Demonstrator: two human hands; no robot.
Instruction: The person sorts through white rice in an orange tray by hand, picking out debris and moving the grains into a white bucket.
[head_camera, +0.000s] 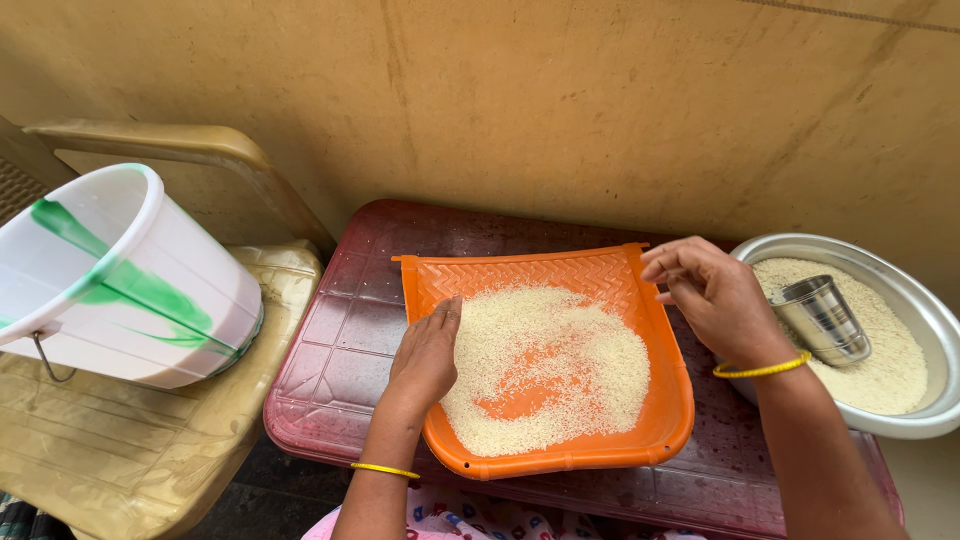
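An orange winnowing tray (655, 400) sits at the middle of a dark red plastic table (340, 350), its open edge toward the wall. White rice (560, 350) covers most of the tray floor, with a bare patch near the centre. The left hand (425, 355) lies flat on the rice at the tray's left side, fingers pressed together. The right hand (715, 295) hovers over the tray's right rim, fingertips pinched together; whether they hold any grains cannot be told. At the table's right edge, a metal basin (930, 320) holds rice and a steel cup (822, 318). A white bucket (120, 280) lies tilted on a beige chair (130, 460) left of the table.
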